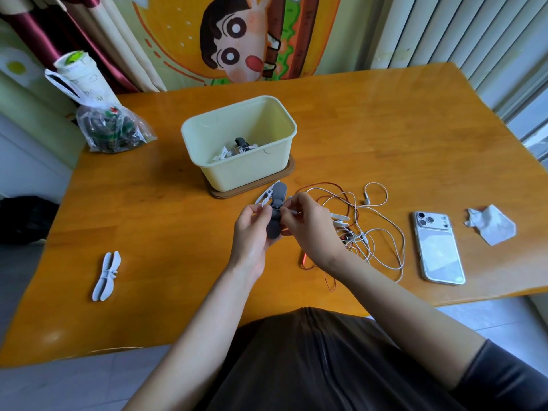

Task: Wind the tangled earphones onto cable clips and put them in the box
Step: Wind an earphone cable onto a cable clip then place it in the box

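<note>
My left hand (252, 229) grips a dark grey cable clip (278, 194) held upright above the table, with a white clip (265, 197) showing beside it. My right hand (308, 223) pinches the end of a white earphone cable against the grey clip's middle. That cable trails right into a tangle of white and red earphones (367, 229) lying on the table. The pale yellow box (237, 126) stands just behind my hands on a brown lid and holds wound earphones (237, 148). A light blue clip (107, 275) lies alone at the left.
A phone (439, 247) lies face down right of the tangle, with a crumpled tissue (490, 223) beyond it. A plastic bag of items (111, 126) and a white cup sit at the back left corner. Another white clip (339, 219) lies in the tangle.
</note>
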Tool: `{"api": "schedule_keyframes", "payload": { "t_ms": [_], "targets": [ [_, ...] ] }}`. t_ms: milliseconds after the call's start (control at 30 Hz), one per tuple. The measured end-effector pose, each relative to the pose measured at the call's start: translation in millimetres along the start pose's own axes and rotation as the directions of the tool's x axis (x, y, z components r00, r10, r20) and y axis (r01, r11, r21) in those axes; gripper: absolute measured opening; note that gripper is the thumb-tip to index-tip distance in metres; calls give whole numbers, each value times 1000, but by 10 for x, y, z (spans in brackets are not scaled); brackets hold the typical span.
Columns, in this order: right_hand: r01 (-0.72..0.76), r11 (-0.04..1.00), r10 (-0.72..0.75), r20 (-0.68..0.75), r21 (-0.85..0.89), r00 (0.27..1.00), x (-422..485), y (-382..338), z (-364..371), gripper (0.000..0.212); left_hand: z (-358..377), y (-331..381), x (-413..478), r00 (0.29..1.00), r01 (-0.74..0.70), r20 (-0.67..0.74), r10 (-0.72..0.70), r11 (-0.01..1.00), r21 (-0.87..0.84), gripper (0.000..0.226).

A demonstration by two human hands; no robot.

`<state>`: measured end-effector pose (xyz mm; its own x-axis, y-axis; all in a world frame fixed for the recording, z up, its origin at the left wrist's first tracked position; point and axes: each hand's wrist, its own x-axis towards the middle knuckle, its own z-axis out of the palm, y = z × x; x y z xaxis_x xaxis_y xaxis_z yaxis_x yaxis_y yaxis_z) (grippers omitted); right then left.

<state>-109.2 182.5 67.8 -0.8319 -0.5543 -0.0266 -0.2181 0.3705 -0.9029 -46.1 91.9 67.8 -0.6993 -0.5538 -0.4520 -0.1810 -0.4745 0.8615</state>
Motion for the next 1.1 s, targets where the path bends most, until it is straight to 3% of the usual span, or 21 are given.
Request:
{"api": "schedule_keyframes", "payload": {
  "t_ms": [233,467,733,900,1000,1100],
  "targets": [
    [-42,997,43,16,-61,999,-31,-86,54,9,-17,-54,57,988,-90,-108,110,981,173,16],
    [27,982,-26,10,-188,1000,-31,-198,102,10,-6,-33,84,977,-53,-202,63,997,50,16],
    [-124,992,124,26,14,992,6,-118,102,2,18,-79,40,976,33,-211,-47,997,-71,13],
    [-259,960,247,109,108,963,46,-128,80,3,22,-97,-30,969,-47,-244,46,999,0,18],
    [-273,956,258,137,104,956,60,-155,75,18,22,-111,-32,964,-91,-248,98,995,39,20],
    [-289,954,274,160,81,948,72,-164,87,16,25,-128,-28,960,-87,-263,95,995,43,21]
  ]
}}
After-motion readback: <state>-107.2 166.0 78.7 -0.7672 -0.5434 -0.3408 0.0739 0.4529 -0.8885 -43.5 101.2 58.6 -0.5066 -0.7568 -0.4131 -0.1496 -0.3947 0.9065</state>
